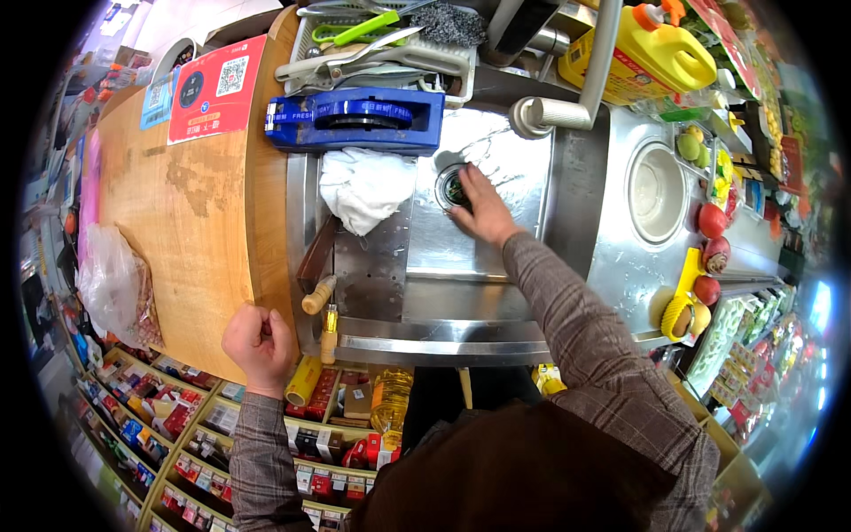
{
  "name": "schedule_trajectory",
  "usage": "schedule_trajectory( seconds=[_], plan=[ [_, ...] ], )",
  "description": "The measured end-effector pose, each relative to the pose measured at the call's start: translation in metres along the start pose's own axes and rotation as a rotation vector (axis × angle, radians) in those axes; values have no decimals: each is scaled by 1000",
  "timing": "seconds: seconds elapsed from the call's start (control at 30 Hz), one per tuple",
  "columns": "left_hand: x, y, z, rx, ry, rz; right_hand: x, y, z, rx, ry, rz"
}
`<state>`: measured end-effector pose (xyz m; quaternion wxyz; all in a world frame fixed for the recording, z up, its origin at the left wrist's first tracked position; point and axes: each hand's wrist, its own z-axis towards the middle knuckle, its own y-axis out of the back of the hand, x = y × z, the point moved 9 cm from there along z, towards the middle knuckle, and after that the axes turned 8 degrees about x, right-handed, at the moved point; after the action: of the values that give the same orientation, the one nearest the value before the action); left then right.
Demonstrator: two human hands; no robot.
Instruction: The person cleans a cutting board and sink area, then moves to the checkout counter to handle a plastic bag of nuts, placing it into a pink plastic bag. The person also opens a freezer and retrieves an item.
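Note:
My right hand (484, 207) reaches into a stainless steel sink (425, 256), palm down beside the round drain (453, 188). Its fingertips lie over the drain's right edge, where dark green bits show; nothing is seen held, though the palm side is hidden. Curled into a loose fist, my left hand (258, 342) rests at the front corner of the wooden counter (199, 233); nothing shows in it. A crumpled white cloth (364, 186) lies left of the drain, just below a blue tape dispenser (356, 120).
Wooden-handled tools (320, 294) stand at the sink's left edge. A metal faucet (558, 113) hangs over the back right, near a yellow detergent jug (638, 56). A white bowl (657, 193) and fruit are on the right; a basket of tools (465, 86) stands behind.

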<state>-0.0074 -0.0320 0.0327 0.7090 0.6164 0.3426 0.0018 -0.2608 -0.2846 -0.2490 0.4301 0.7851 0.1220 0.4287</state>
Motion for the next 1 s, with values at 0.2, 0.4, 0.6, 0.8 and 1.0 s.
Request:
schedule_trajectory(
  seconds=[0.2,0.4,0.6,0.8,1.0],
  plan=[
    [1,3,1,-14,-7,-34,-83,16,-43,-110,-685,-134],
    [1,1,1,-28,-38,-78,9,27,-36,266,-283,-459],
    [1,6,2,-36,-16,-80,-39,120,-105,694,-601,-1414],
    [6,5,1,-34,-1,-75,-94,36,-76,688,-690,-932],
    [6,2,2,-16,-11,-30,-53,-21,-32,-185,-628,-48]
  ],
)
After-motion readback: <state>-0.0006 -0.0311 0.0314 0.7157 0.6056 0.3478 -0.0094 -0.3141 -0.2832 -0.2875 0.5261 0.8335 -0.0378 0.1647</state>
